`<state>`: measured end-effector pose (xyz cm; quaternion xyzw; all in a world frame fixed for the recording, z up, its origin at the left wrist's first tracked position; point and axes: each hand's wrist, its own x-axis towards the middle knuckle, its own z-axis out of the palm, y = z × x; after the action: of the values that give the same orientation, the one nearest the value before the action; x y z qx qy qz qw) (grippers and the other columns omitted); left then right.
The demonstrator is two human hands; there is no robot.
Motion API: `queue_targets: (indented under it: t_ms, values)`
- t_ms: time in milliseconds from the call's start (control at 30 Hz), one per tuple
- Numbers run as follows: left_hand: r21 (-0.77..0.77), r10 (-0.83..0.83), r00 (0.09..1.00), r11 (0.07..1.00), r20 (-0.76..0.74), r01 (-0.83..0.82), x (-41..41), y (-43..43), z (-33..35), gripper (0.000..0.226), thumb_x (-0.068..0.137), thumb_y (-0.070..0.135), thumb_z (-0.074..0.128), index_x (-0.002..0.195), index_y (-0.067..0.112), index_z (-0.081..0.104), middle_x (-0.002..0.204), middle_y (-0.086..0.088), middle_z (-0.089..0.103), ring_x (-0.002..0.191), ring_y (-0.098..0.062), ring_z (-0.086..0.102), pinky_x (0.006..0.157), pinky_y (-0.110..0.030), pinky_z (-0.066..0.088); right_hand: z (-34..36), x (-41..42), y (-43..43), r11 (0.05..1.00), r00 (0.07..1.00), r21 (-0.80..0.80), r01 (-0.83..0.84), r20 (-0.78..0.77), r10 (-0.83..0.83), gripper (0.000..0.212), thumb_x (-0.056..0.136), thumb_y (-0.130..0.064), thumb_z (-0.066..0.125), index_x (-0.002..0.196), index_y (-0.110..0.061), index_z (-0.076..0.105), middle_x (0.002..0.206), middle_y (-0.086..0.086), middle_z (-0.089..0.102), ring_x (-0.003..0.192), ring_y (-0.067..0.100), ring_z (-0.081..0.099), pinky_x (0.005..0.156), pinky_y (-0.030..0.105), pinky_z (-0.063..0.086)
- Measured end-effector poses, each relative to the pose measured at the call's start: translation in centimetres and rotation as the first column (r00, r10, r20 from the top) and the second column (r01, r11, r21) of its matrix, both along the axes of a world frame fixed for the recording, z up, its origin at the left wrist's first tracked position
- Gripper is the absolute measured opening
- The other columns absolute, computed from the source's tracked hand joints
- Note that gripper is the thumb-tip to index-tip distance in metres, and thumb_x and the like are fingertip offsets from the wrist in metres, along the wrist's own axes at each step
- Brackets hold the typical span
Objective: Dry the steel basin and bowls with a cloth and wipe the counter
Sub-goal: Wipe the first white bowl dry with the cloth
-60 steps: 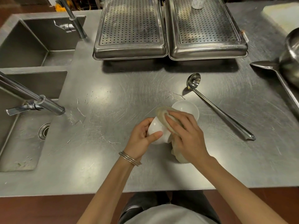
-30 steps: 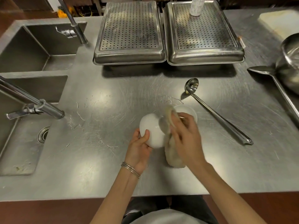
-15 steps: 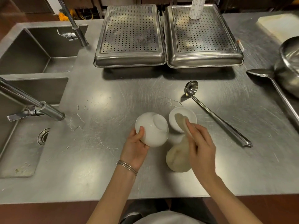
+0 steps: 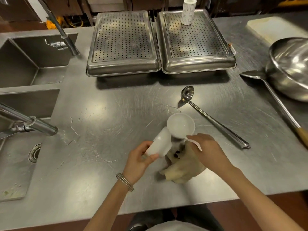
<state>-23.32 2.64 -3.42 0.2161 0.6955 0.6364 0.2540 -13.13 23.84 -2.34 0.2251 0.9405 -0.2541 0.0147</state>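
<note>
My left hand [image 4: 138, 160] grips a white bowl [image 4: 160, 144], held tilted on its side just above the steel counter [image 4: 116, 114]. A second white bowl [image 4: 180, 125] is right behind it, opening toward me, and the two bowls touch. My right hand [image 4: 210, 152] rests on a bunched beige cloth [image 4: 181, 169] and holds it, with its fingertips at the near rim of the second bowl. The big steel basin [image 4: 291, 67] stands at the right edge, partly out of view.
A steel ladle [image 4: 215, 120] lies right of the bowls, and a long spatula [image 4: 270, 92] leans by the basin. Two perforated trays [image 4: 123, 44] fill the back, one bearing a white cylinder [image 4: 187, 11]. Sinks [image 4: 20, 64] and a faucet [image 4: 33, 124] are at left, with water drops [image 4: 70, 135] beside them.
The cloth came off the first bowl and then out of the second. My left hand carried its bowl right, against the second bowl. My right hand now reaches the second bowl's rim.
</note>
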Motion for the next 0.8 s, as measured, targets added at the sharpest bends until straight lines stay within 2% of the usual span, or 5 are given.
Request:
queue_targets:
  t_ms: [167, 400, 567, 667, 800]
  values:
    - [-0.237, -0.301, 0.74, 0.952, -0.601, 0.195, -0.4, 0.5, -3.0, 0.02, 0.08, 0.029, 0.057, 0.1, 0.029, 0.056, 0.089, 0.003, 0.07, 0.086, -0.006, 0.054, 0.079, -0.018, 0.041, 1.3, -1.8, -0.9, 0.691, 0.968, -0.693, 0.206, 0.043, -0.246, 0.018, 0.092, -0.028, 0.056, 0.106, -0.022, 0.066, 0.102, 0.004, 0.07, 0.082, 0.012, 0.069, 0.075, 0.03, 0.057]
    - [-0.224, -0.252, 0.415, 0.968, -0.874, 0.116, -1.0, 0.9, -6.0, 0.016, 0.079, 0.022, 0.062, 0.094, 0.027, 0.063, 0.089, 0.006, 0.06, 0.091, -0.014, 0.048, 0.087, -0.026, 0.037, -1.6, -1.3, -1.6, 0.565, 0.939, -0.754, 0.336, 0.217, -0.269, 0.037, 0.083, 0.001, 0.057, 0.117, -0.013, 0.059, 0.11, 0.011, 0.064, 0.101, 0.026, 0.06, 0.072, 0.04, 0.058]
    - [-0.36, -0.226, 0.71, 0.932, -0.667, -0.042, -0.9, 0.4, -5.4, 0.062, 0.072, 0.056, 0.06, 0.125, 0.026, 0.051, 0.127, 0.003, 0.047, 0.119, -0.011, 0.037, 0.1, -0.027, 0.034, -1.2, -0.5, -0.9, 0.751, 0.939, -0.573, 0.329, 0.117, -0.322, 0.045, 0.079, 0.004, 0.055, 0.118, -0.017, 0.062, 0.095, 0.008, 0.069, 0.094, 0.026, 0.062, 0.08, 0.043, 0.055]
    - [-0.408, -0.273, 0.864, 0.909, -0.423, 0.087, -0.1, 1.0, -4.3, 0.094, 0.063, 0.073, 0.054, 0.139, 0.021, 0.037, 0.135, 0.011, 0.035, 0.123, 0.004, 0.028, 0.101, -0.005, 0.02, -0.3, 0.3, -0.2, 0.733, 0.916, -0.571, 0.37, 0.094, -0.389, 0.045, 0.079, 0.002, 0.057, 0.118, -0.02, 0.061, 0.091, 0.009, 0.07, 0.084, 0.022, 0.063, 0.07, 0.029, 0.057]
    - [-0.299, -0.254, 0.923, 0.94, -0.288, 0.165, 0.8, 3.5, -3.4, 0.081, 0.064, 0.066, 0.062, 0.134, 0.034, 0.035, 0.13, 0.013, 0.046, 0.117, 0.0, 0.044, 0.099, -0.014, 0.035, 0.8, 1.9, 0.6, 0.715, 0.88, -0.561, 0.417, 0.053, -0.473, 0.041, 0.078, 0.001, 0.061, 0.11, -0.025, 0.062, 0.088, 0.005, 0.071, 0.081, 0.02, 0.066, 0.073, 0.038, 0.057]
